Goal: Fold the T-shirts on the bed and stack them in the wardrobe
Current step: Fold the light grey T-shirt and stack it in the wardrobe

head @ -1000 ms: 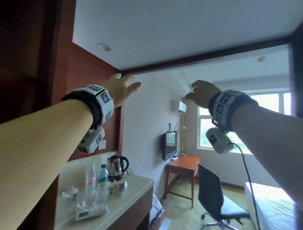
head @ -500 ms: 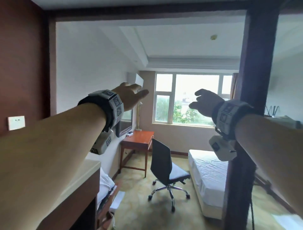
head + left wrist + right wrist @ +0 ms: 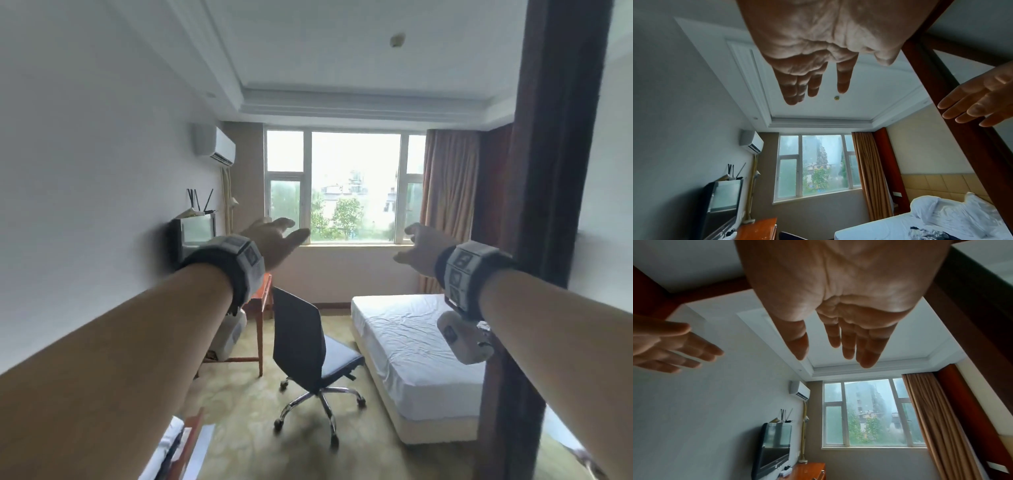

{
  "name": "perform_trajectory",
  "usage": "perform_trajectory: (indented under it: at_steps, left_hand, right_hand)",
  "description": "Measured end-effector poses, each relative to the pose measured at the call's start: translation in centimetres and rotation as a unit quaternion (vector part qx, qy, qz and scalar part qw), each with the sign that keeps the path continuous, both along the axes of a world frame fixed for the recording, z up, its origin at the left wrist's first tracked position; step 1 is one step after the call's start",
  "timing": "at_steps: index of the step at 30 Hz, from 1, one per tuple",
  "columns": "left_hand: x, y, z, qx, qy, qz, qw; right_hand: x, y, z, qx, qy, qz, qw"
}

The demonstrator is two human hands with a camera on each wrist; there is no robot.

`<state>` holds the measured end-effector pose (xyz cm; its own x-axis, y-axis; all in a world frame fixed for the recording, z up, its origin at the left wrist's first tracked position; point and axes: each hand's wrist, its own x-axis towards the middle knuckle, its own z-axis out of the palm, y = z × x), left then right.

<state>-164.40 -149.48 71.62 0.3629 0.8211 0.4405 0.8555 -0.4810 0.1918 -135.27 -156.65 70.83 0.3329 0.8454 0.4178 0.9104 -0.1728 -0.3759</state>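
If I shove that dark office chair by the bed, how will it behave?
The office chair would probably roll easily: it stands on a chrome caster base over smooth-looking flooring. It may swivel rather than travel straight if pushed off-centre. A push high on the tall, thin backrest might tip it a little.

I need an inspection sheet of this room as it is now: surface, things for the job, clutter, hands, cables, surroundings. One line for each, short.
Surface: bed with a white sheet, rumpled near the headboard in the left wrist view.
Job's things: dark patterned cloth lies on the bed, maybe a T-shirt; cannot tell. Wardrobe: nothing seen.
Clutter: office chair stands on the floor between the wooden desk and the bed.
Hands: left hand and right hand raised in the air, fingers straight or relaxed, holding nothing.
Cables: nothing seen clearly.
Surroundings: window, brown curtain, air conditioner, television on the wall, dark wooden post at right.
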Motion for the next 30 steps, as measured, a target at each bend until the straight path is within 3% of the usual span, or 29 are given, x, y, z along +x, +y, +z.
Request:
perform_trajectory:
  at_steps: [12,21,30]
  left_hand:
    - [13.3,23.8,-6.3,-0.047,0.038,-0.049,0.997]
    - [23.0,43.0,-4.2,-0.053,0.038,-0.069,0.996]
    - [34.6,60.9,-7.0,-0.067,0.043,-0.120,0.990]
  right_hand:
    - [14.3,20.3,-8.4,-0.082,0.012,-0.085,0.993]
    - [27.8,38.2,-6.1,-0.074,0.024,-0.143,0.987]
    - [38.2,49.9,-8.8,-0.075,0.045,-0.227,0.970]
